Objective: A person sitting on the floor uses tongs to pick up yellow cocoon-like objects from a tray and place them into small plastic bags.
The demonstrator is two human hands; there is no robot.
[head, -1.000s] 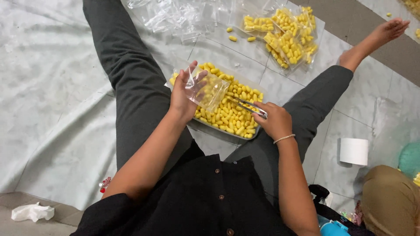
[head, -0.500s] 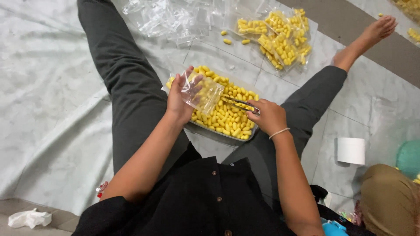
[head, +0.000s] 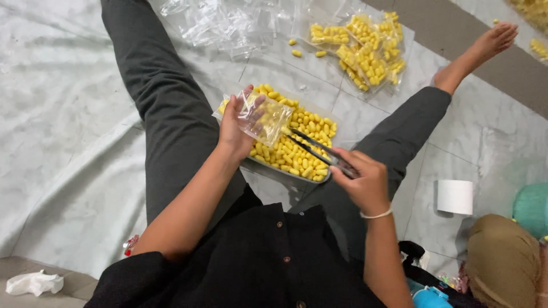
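Observation:
I sit on a pale marble floor with my legs spread. Between them lies a shallow tray (head: 268, 165) heaped with small yellow oval pieces (head: 302, 145). My left hand (head: 235, 130) holds a small clear plastic bag (head: 264, 118) open above the tray's left end. My right hand (head: 361, 181) grips dark tweezers (head: 311, 147) whose tips point into the bag's mouth. Whether a piece is pinched in the tips is too small to tell.
Several filled clear bags of yellow pieces (head: 365, 45) lie beyond the tray, with a heap of empty clear bags (head: 220, 23) to their left. A white paper roll (head: 455, 197) stands at the right, by a brown bundle (head: 502, 256). A crumpled tissue (head: 34, 283) lies bottom left.
My right hand has drawn back toward me and the tweezers now reach into the bag's mouth. My left hand keeps the bag over the tray.

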